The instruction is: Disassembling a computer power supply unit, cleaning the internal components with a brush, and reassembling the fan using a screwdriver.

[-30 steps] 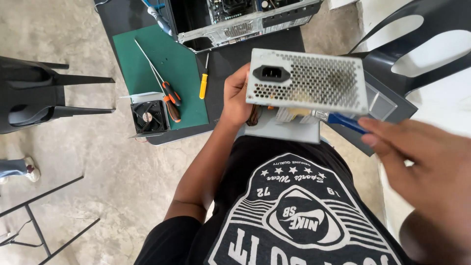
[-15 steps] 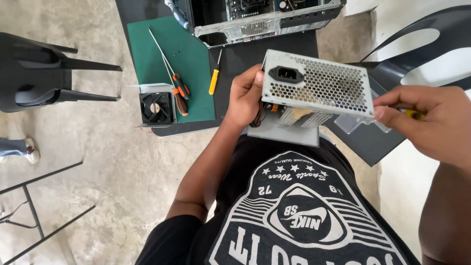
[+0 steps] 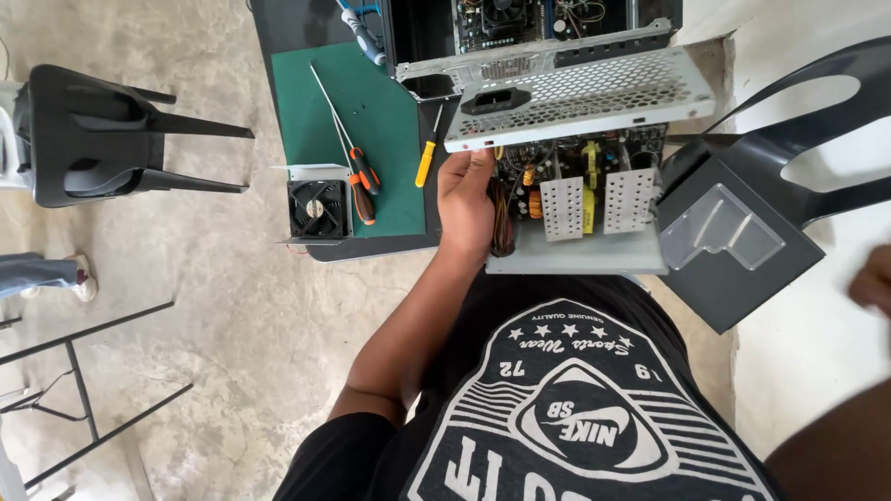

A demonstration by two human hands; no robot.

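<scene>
Setting: a concrete floor seen from above, with a dark table bearing a green work mat.
Hidden or cut off: the right hand shows only as a blurred sliver at the right edge, so I cannot tell how its fingers stand; the open computer case is cropped by the top edge.
Power supply: the opened power supply unit is held over the person's lap, its perforated metal cover tilted up above the base tray.
Grip: the left hand clasps the unit's left end, fingers curled around its edge beside a bundle of dark cables.
Inside the unit: a circuit board with yellow components and two pale perforated heat sinks.
On the mat: an orange-handled screwdriver, a yellow-handled screwdriver.
Mat corner: a small black fan in its frame.
Around: a black plastic chair at left, another chair at right.
</scene>
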